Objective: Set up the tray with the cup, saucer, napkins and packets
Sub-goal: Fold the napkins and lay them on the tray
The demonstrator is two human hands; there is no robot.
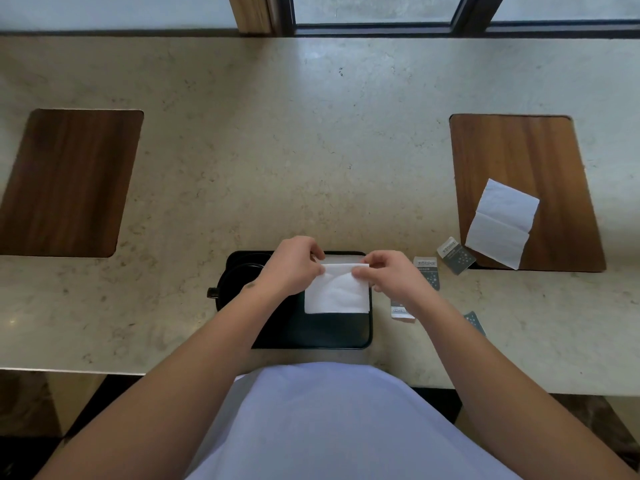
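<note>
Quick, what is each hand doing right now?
Left hand: fingers pinched shut on the top edge of the white napkin over the black tray.
Right hand: fingers pinched shut on the same napkin edge.

- Black tray: left part hidden under the left hand & forearm; far rim partly covered by both hands.
- Dark round dish or cup at tray's left end: mostly hidden by the left wrist; can't tell which it is.
- White napkin: top corners covered by fingers of both hands.
- Packets right of tray: two partly hidden behind the right hand & forearm; print too small to read.
- Left wooden board: cut off by pic's left edge.
</note>
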